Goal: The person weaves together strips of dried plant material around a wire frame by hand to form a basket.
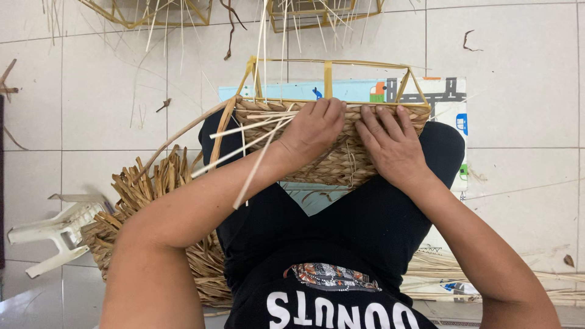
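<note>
The basket [332,146] is pressed at its woven rim by both hands; left hand [311,131] at 11 o'clock, right hand [393,146] at 1 o'clock; each grip is closed on the weave.

The half-woven straw basket on a wire frame [341,152] rests on my lap, both hands on its far rim; the pile of dried straw bundles [146,201] lies left; the overturned white plastic stool [58,231] further left; the printed play mat [445,100] beneath me.

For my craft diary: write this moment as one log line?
left hand: on woven basket rim | right hand: on rim | loose straw bundle: floor, left
</note>
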